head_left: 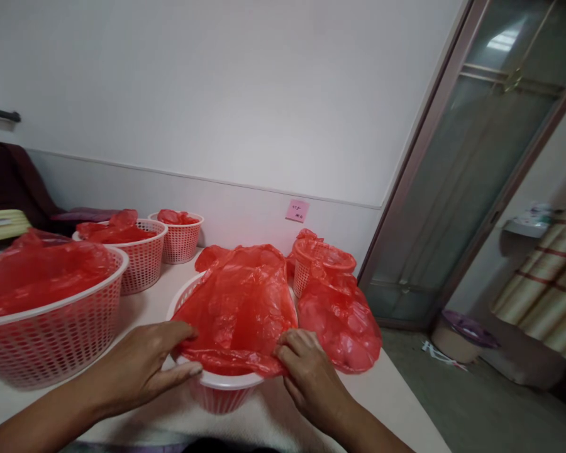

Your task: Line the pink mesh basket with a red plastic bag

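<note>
Red bag point(240, 296): spread over the mouth of the front basket point(222, 397), its near edge bunched along the near rim, the far part standing up loosely behind.

Setting, by descending size. Counter point(396, 409): carries everything noted here. Large basket point(56, 343), left: red plastic inside, bulging above the rim. Middle basket point(144, 270) and small basket point(183, 245), behind it: red plastic in each. Right of the front basket: a filled-looking red sack point(342, 327), just beside; contents not identifiable.

Hands. Left hand point(139, 368): at the near-left rim, forefinger over the plastic, thumb standing apart from it along the outside; cannot tell whether the hidden fingers clasp anything. Right hand point(311, 377): at the near-right rim, grip closed on the bunched edge.

Smallest: pink note point(297, 211) on the wall; writing too small to read.

Judgement: step in hand appears to be fitting the near edge to the rim. The next move would call for an even downward tuck, tension shared by both hands, without tearing the thin film.
</note>
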The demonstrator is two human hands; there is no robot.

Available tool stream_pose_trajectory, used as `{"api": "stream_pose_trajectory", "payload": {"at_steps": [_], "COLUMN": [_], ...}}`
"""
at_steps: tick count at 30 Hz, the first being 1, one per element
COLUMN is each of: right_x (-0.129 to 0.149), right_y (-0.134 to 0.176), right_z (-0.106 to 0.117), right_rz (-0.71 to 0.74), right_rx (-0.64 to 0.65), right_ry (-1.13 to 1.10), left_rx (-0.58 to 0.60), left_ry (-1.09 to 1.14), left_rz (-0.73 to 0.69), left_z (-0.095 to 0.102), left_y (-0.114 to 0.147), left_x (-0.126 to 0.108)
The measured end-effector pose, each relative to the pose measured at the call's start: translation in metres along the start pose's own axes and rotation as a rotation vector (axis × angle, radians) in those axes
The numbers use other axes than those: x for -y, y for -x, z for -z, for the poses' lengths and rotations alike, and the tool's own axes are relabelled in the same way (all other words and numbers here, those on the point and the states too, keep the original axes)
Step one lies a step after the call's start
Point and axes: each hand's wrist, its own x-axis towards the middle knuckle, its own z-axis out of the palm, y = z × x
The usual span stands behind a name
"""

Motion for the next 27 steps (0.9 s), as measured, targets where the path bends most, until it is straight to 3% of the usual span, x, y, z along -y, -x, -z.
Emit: {"api": "stream_pose_trajectory", "payload": {"at_steps": [5, 10, 13, 17, 21, 24, 27], "right_x": [0.002, 0.008, 0.007, 0.004, 0.002, 0.002, 0.001], "right_y": [-0.002, -0.002, 0.0, 0.004, 0.006, 0.006, 0.006], "right_z": [-0.01, -0.009, -0.008, -0.009, -0.011, -0.013, -0.014], "right_rz": [0.055, 0.085, 0.059, 0.05, 0.062, 0.068, 0.069], "right_rx": [-0.079, -0.091, -0.1, -0.131, -0.167, -0.192, -0.21], "right_ry": [-0.037, -0.055, -0.076, -0.11, -0.143, -0.16, -0.173], "left_rx": [-0.012, 0.118, 0.199, 0.328, 0.279, 0.282, 0.448], "left_ry": [-0.071, 0.01, 0.054, 0.133, 0.193, 0.191, 0.202], "left_rz": [-0.072, -0.016, 0.03, -0.009, -0.059, -0.106, -0.111], "left_z": [0.007, -0.006, -0.02, -0.026, -0.028, -0.045, -0.07], "left_y": [-0.028, -0.066, -0.088, -0.124, -0.155, -0.161, -0.151], "left_x": [-0.02, -0.037, -0.038, -0.033, -0.034, -0.036, -0.034]}}
